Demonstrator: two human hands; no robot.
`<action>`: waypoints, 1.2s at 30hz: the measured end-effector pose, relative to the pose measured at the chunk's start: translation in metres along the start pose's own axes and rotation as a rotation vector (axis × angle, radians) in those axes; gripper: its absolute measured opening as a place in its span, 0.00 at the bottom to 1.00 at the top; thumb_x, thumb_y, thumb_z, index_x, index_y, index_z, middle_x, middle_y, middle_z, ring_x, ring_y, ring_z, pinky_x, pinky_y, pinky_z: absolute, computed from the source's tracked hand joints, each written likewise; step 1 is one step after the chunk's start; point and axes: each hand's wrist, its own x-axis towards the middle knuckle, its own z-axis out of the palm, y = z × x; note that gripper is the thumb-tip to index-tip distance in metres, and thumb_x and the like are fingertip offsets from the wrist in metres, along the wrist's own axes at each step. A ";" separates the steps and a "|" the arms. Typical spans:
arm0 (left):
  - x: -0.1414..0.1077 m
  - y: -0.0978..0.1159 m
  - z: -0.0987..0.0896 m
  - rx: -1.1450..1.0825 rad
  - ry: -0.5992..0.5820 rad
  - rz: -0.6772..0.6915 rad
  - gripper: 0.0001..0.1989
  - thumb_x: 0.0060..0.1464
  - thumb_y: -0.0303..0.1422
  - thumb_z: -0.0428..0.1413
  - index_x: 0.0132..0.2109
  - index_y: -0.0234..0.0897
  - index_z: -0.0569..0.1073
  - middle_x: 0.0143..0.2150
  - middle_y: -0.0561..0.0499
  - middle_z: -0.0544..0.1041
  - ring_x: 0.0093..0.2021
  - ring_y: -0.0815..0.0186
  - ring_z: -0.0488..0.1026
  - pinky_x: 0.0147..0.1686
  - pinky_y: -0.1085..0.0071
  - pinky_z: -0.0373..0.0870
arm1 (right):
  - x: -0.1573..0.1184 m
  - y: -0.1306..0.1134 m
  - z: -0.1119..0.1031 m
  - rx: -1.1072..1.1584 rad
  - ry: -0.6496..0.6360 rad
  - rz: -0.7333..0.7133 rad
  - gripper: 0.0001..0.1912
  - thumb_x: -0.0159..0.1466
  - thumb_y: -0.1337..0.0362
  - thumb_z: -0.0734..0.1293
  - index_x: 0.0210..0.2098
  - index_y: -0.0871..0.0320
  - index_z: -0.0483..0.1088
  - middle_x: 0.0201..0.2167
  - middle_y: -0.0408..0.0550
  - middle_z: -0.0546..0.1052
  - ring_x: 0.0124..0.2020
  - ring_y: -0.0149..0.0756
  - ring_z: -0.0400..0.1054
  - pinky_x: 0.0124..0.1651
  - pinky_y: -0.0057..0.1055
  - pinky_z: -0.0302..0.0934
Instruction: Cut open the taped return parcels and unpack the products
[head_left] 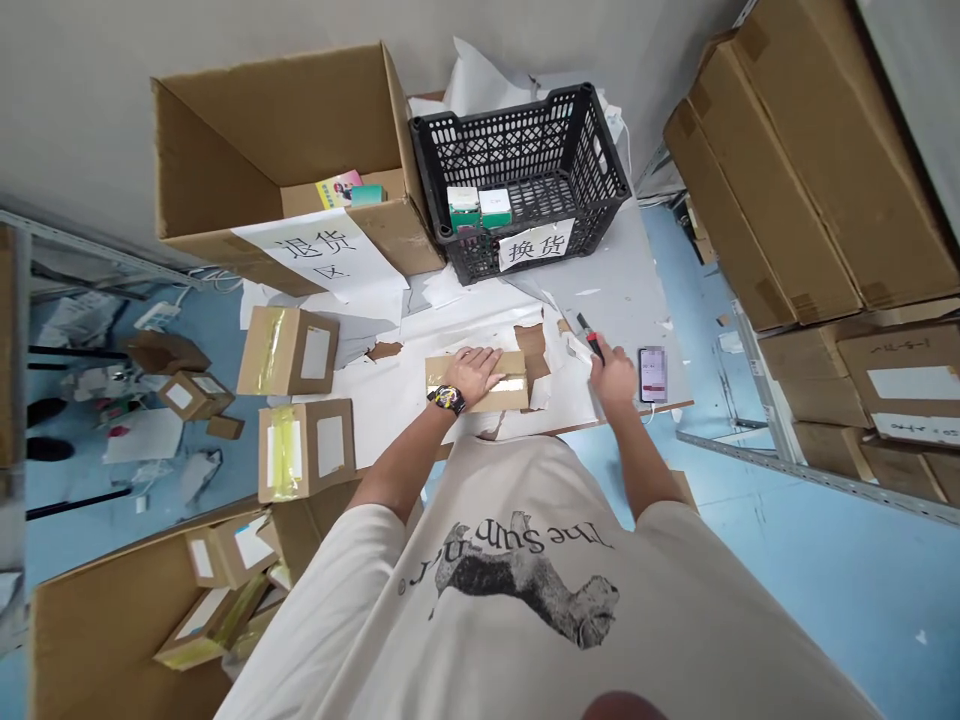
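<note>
A small cardboard box with a strip of clear tape across its top lies on the white-covered table, near its front edge. My left hand, a watch on its wrist, rests flat on the box with fingers stretched out. To the right of the box, my right hand is wrapped round a red and black utility knife, its blade end pointing up and left. A lit phone lies just right of that hand.
Behind stand a large open carton and a black plastic crate, both holding small boxes. Two taped parcels sit at the left. A big carton of parcels is at lower left. Shelved cartons line the right.
</note>
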 end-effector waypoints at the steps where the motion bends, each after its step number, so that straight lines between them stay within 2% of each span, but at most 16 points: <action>1: 0.000 -0.002 -0.001 -0.005 -0.002 0.001 0.31 0.76 0.48 0.53 0.78 0.44 0.74 0.73 0.35 0.78 0.73 0.42 0.74 0.75 0.44 0.62 | 0.003 0.008 -0.002 0.031 0.007 -0.011 0.36 0.83 0.55 0.56 0.87 0.55 0.53 0.54 0.65 0.77 0.48 0.55 0.71 0.52 0.43 0.66; 3: 0.005 -0.005 -0.007 0.005 0.000 -0.013 0.31 0.76 0.48 0.52 0.77 0.43 0.74 0.74 0.36 0.78 0.73 0.43 0.74 0.74 0.44 0.63 | 0.002 0.015 -0.005 0.103 -0.022 -0.082 0.35 0.83 0.54 0.57 0.86 0.53 0.58 0.55 0.62 0.79 0.51 0.55 0.73 0.54 0.41 0.66; 5: 0.013 -0.008 -0.014 0.017 -0.024 -0.011 0.31 0.77 0.49 0.50 0.78 0.43 0.73 0.74 0.38 0.78 0.73 0.43 0.74 0.73 0.45 0.64 | -0.005 0.010 -0.004 0.204 -0.061 -0.114 0.33 0.83 0.55 0.57 0.84 0.51 0.61 0.56 0.61 0.80 0.55 0.56 0.74 0.58 0.42 0.68; 8: 0.016 -0.006 -0.021 0.033 -0.045 0.012 0.30 0.77 0.50 0.51 0.77 0.45 0.74 0.75 0.41 0.77 0.74 0.43 0.71 0.74 0.45 0.62 | -0.020 -0.016 0.003 0.420 -0.041 -0.133 0.33 0.84 0.56 0.53 0.85 0.52 0.59 0.65 0.60 0.80 0.64 0.55 0.73 0.66 0.45 0.68; 10: 0.004 0.000 -0.017 0.039 -0.020 0.010 0.29 0.76 0.50 0.52 0.75 0.47 0.76 0.76 0.42 0.76 0.75 0.43 0.69 0.75 0.44 0.60 | -0.027 -0.040 0.010 0.536 -0.010 -0.182 0.34 0.85 0.56 0.50 0.87 0.53 0.54 0.71 0.59 0.77 0.69 0.53 0.71 0.70 0.45 0.67; 12: -0.016 0.007 -0.007 0.032 0.009 -0.019 0.27 0.76 0.51 0.53 0.72 0.47 0.79 0.74 0.41 0.78 0.73 0.44 0.70 0.74 0.45 0.61 | -0.029 -0.066 0.016 0.564 -0.019 -0.239 0.34 0.85 0.56 0.49 0.88 0.52 0.50 0.72 0.59 0.76 0.70 0.52 0.71 0.70 0.43 0.67; 15: -0.052 0.013 0.011 0.023 0.030 -0.076 0.27 0.75 0.54 0.54 0.67 0.45 0.81 0.69 0.38 0.80 0.69 0.44 0.73 0.72 0.48 0.64 | -0.017 -0.097 0.023 0.464 -0.120 -0.329 0.36 0.84 0.53 0.58 0.87 0.49 0.51 0.67 0.58 0.78 0.64 0.54 0.74 0.66 0.42 0.69; 18: -0.073 0.014 0.021 0.026 0.008 -0.059 0.29 0.72 0.55 0.58 0.69 0.45 0.79 0.69 0.38 0.79 0.71 0.43 0.71 0.74 0.48 0.61 | 0.005 -0.114 0.025 0.375 -0.231 -0.362 0.41 0.78 0.52 0.71 0.85 0.45 0.58 0.67 0.57 0.78 0.61 0.54 0.76 0.64 0.42 0.70; 22: -0.068 0.020 0.018 0.037 -0.009 -0.058 0.35 0.69 0.53 0.61 0.76 0.44 0.72 0.73 0.37 0.75 0.72 0.42 0.69 0.75 0.46 0.58 | 0.031 -0.124 0.021 0.399 -0.283 -0.314 0.42 0.74 0.55 0.77 0.82 0.47 0.63 0.69 0.55 0.78 0.64 0.52 0.76 0.64 0.40 0.71; 25: -0.053 0.029 0.010 0.043 -0.003 -0.121 0.37 0.65 0.52 0.66 0.75 0.45 0.72 0.71 0.37 0.75 0.71 0.40 0.69 0.73 0.45 0.59 | 0.040 -0.129 0.016 0.411 -0.299 -0.307 0.42 0.72 0.57 0.78 0.81 0.50 0.65 0.69 0.55 0.79 0.66 0.53 0.75 0.67 0.43 0.70; 28: -0.043 0.036 0.005 0.029 -0.032 -0.169 0.39 0.58 0.49 0.73 0.72 0.49 0.74 0.66 0.39 0.77 0.67 0.39 0.70 0.69 0.44 0.61 | 0.040 -0.124 0.016 0.503 -0.279 -0.332 0.40 0.69 0.59 0.79 0.78 0.51 0.69 0.70 0.55 0.79 0.69 0.54 0.74 0.69 0.44 0.69; 31: -0.040 0.038 0.005 -0.007 -0.079 -0.189 0.38 0.54 0.46 0.75 0.70 0.53 0.77 0.65 0.41 0.77 0.65 0.40 0.70 0.67 0.44 0.61 | 0.035 -0.099 0.018 0.681 -0.251 -0.315 0.33 0.75 0.56 0.72 0.77 0.53 0.70 0.67 0.55 0.81 0.64 0.51 0.76 0.66 0.42 0.72; 34: -0.041 0.041 0.009 -0.060 -0.084 -0.217 0.36 0.52 0.42 0.76 0.67 0.56 0.78 0.63 0.44 0.76 0.65 0.42 0.69 0.68 0.44 0.59 | 0.026 -0.054 0.015 0.833 -0.346 -0.259 0.33 0.81 0.49 0.62 0.79 0.57 0.68 0.48 0.52 0.85 0.46 0.44 0.80 0.52 0.37 0.76; 36: -0.043 0.043 0.011 -0.081 -0.061 -0.229 0.36 0.51 0.41 0.76 0.66 0.57 0.79 0.64 0.45 0.75 0.65 0.43 0.69 0.68 0.44 0.58 | 0.018 -0.022 0.010 0.875 -0.486 -0.280 0.35 0.81 0.46 0.60 0.79 0.59 0.67 0.36 0.47 0.82 0.36 0.40 0.76 0.44 0.33 0.75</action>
